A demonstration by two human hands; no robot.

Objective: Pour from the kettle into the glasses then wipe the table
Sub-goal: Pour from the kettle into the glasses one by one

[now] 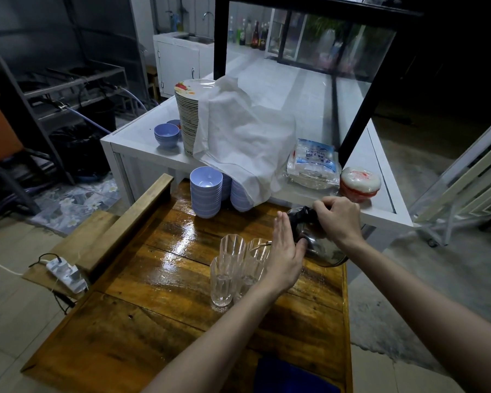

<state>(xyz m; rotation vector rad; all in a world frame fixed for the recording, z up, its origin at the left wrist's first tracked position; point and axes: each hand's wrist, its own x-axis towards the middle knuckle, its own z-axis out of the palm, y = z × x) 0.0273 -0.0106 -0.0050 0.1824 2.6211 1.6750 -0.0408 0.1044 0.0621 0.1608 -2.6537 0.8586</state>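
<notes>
A steel kettle (321, 248) with a black handle is tilted leftward over a cluster of several clear ribbed glasses (224, 276) on the glossy wooden table (153, 279). My right hand (338, 219) grips the kettle's handle from above. My left hand (285, 256) lies flat with straight fingers against the kettle's body, the thumb pressing on it. The spout reaches over a rear glass (257, 248). The front glass holds a little water. A blue cloth (289, 375) lies at the table's near edge.
Stacks of lilac bowls (206, 191) stand at the table's far end. Behind is a white counter (142, 146) with stacked plates (189, 114) under a white cloth (238, 137), a plastic packet (313, 163) and a red-white dish (359, 182). A power strip (65, 273) lies left.
</notes>
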